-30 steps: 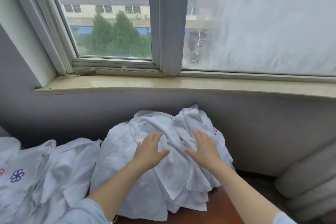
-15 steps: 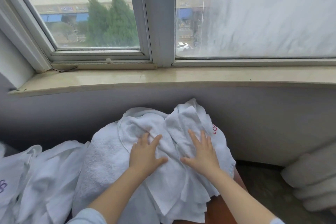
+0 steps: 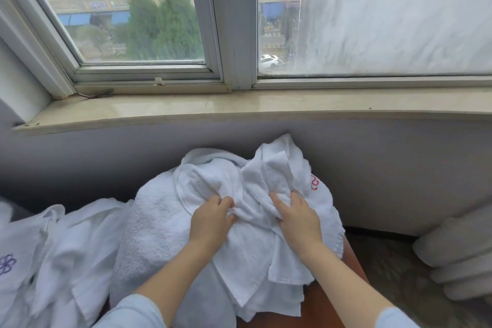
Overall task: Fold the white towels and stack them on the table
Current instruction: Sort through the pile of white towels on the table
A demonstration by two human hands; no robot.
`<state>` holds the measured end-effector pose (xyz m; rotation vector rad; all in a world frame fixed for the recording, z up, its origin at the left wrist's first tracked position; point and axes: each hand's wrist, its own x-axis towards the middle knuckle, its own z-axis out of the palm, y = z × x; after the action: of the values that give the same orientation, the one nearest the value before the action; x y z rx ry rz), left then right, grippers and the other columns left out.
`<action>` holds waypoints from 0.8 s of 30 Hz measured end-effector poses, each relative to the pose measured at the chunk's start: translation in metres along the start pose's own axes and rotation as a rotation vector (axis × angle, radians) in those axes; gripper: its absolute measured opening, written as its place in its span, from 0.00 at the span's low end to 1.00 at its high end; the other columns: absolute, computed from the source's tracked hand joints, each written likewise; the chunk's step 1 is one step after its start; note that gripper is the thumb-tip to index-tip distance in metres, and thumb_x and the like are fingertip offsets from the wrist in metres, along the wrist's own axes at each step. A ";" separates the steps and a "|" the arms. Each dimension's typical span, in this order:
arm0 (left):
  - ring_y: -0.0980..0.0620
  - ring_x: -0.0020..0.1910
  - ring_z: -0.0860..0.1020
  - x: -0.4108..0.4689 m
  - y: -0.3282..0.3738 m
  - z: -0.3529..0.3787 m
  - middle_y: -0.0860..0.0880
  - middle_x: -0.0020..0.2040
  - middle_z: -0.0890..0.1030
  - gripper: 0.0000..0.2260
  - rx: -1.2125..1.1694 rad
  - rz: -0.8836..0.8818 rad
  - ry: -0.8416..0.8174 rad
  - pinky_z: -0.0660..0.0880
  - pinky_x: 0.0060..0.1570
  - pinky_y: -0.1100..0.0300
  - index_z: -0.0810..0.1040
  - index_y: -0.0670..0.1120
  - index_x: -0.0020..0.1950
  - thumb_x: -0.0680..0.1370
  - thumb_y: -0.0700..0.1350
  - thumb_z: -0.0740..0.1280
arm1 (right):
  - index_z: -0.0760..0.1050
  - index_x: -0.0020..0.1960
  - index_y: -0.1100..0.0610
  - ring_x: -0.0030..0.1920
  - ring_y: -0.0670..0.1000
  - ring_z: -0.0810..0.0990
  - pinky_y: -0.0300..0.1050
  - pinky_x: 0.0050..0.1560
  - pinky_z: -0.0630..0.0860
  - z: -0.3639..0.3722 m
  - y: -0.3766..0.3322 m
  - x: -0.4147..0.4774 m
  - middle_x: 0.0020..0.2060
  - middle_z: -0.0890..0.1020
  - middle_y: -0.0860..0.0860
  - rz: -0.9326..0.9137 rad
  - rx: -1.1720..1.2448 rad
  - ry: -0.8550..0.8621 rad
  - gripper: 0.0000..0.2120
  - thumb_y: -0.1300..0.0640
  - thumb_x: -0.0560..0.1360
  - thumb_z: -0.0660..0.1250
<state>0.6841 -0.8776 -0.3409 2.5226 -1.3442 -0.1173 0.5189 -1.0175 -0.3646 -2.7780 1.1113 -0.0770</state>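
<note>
A heap of crumpled white towels (image 3: 255,176) lies on a brown wooden table (image 3: 330,303) against the grey wall under the window. My left hand (image 3: 211,218) and my right hand (image 3: 298,216) sit side by side on top of the heap, fingers curled into the cloth of the top towel (image 3: 253,245), bunching it between them. One towel at the right shows red embroidery (image 3: 314,182). A thick terry towel (image 3: 151,224) lies at the heap's left side.
More white linen (image 3: 66,245) with a purple flower mark (image 3: 6,263) lies to the left. A stone windowsill (image 3: 239,109) runs above the wall. Grey rolled cushions (image 3: 458,255) stand at the right, with carpet floor (image 3: 388,261) between them and the table.
Both hands lay flat on the heap before; their fingers have now curled in and gathered the top towel. The camera has tilted and moved closer.
</note>
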 end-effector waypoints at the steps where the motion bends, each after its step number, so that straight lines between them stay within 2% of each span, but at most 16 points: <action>1: 0.50 0.48 0.76 0.000 0.000 0.000 0.51 0.52 0.76 0.11 0.007 -0.002 -0.011 0.72 0.45 0.58 0.75 0.50 0.59 0.80 0.53 0.64 | 0.56 0.78 0.40 0.65 0.55 0.72 0.45 0.54 0.73 0.000 -0.001 -0.001 0.72 0.66 0.57 -0.013 -0.004 0.005 0.29 0.54 0.81 0.61; 5: 0.52 0.50 0.76 -0.005 -0.003 -0.006 0.53 0.53 0.76 0.07 -0.209 -0.076 -0.054 0.73 0.49 0.56 0.74 0.51 0.57 0.80 0.50 0.64 | 0.69 0.71 0.40 0.55 0.52 0.76 0.44 0.51 0.74 -0.014 -0.002 -0.002 0.58 0.76 0.49 -0.009 0.114 0.010 0.23 0.58 0.79 0.60; 8: 0.56 0.47 0.76 -0.011 0.001 -0.017 0.58 0.49 0.76 0.02 -0.443 -0.134 -0.048 0.69 0.43 0.60 0.72 0.57 0.51 0.80 0.51 0.64 | 0.77 0.55 0.42 0.43 0.49 0.78 0.49 0.44 0.76 -0.037 -0.004 -0.001 0.42 0.79 0.45 0.040 0.297 0.013 0.14 0.58 0.77 0.59; 10: 0.58 0.43 0.75 -0.015 0.010 -0.022 0.58 0.44 0.76 0.03 -0.599 -0.170 -0.039 0.68 0.40 0.61 0.71 0.58 0.47 0.80 0.52 0.65 | 0.76 0.50 0.45 0.41 0.46 0.78 0.48 0.44 0.77 -0.052 -0.014 -0.003 0.39 0.81 0.43 0.052 0.513 -0.009 0.12 0.59 0.75 0.58; 12: 0.56 0.41 0.74 -0.022 0.022 -0.028 0.58 0.43 0.75 0.02 -0.813 -0.214 -0.022 0.70 0.41 0.61 0.73 0.55 0.49 0.80 0.51 0.66 | 0.77 0.51 0.42 0.41 0.39 0.78 0.40 0.42 0.73 -0.065 -0.034 -0.012 0.39 0.82 0.39 0.033 0.738 -0.038 0.14 0.59 0.76 0.59; 14: 0.55 0.43 0.74 -0.031 0.031 -0.037 0.54 0.46 0.76 0.04 -1.008 -0.256 0.020 0.71 0.44 0.63 0.74 0.52 0.52 0.81 0.50 0.65 | 0.78 0.47 0.42 0.38 0.39 0.77 0.37 0.39 0.71 -0.077 -0.054 -0.023 0.36 0.81 0.38 0.028 0.955 -0.048 0.15 0.61 0.76 0.60; 17: 0.57 0.52 0.76 -0.046 0.033 -0.060 0.52 0.55 0.77 0.05 -1.182 -0.311 0.085 0.71 0.48 0.66 0.73 0.51 0.57 0.82 0.48 0.63 | 0.78 0.41 0.43 0.36 0.44 0.75 0.37 0.38 0.71 -0.097 -0.078 -0.041 0.32 0.77 0.40 0.058 1.196 -0.086 0.12 0.58 0.73 0.61; 18: 0.57 0.53 0.75 -0.052 0.031 -0.070 0.52 0.55 0.77 0.05 -1.224 -0.317 0.117 0.71 0.49 0.66 0.73 0.51 0.58 0.82 0.47 0.62 | 0.79 0.41 0.42 0.37 0.44 0.76 0.35 0.37 0.72 -0.104 -0.088 -0.048 0.33 0.78 0.40 0.042 1.251 -0.104 0.13 0.58 0.73 0.61; 20: 0.57 0.53 0.75 -0.062 0.028 -0.090 0.51 0.55 0.77 0.05 -1.300 -0.334 0.188 0.70 0.51 0.63 0.73 0.50 0.57 0.81 0.46 0.62 | 0.80 0.47 0.39 0.43 0.41 0.81 0.30 0.39 0.74 -0.115 -0.106 -0.057 0.41 0.83 0.39 0.000 1.330 -0.143 0.15 0.57 0.77 0.60; 24: 0.70 0.45 0.74 -0.088 0.011 -0.127 0.58 0.50 0.76 0.13 -1.327 -0.316 0.394 0.68 0.46 0.67 0.74 0.53 0.53 0.73 0.55 0.58 | 0.79 0.60 0.43 0.55 0.38 0.80 0.30 0.48 0.74 -0.129 -0.151 -0.069 0.54 0.84 0.41 -0.061 1.411 -0.226 0.15 0.50 0.82 0.55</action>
<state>0.6513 -0.7845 -0.2217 1.4425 -0.3898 -0.3907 0.5587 -0.8771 -0.2129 -1.4835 0.5125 -0.3688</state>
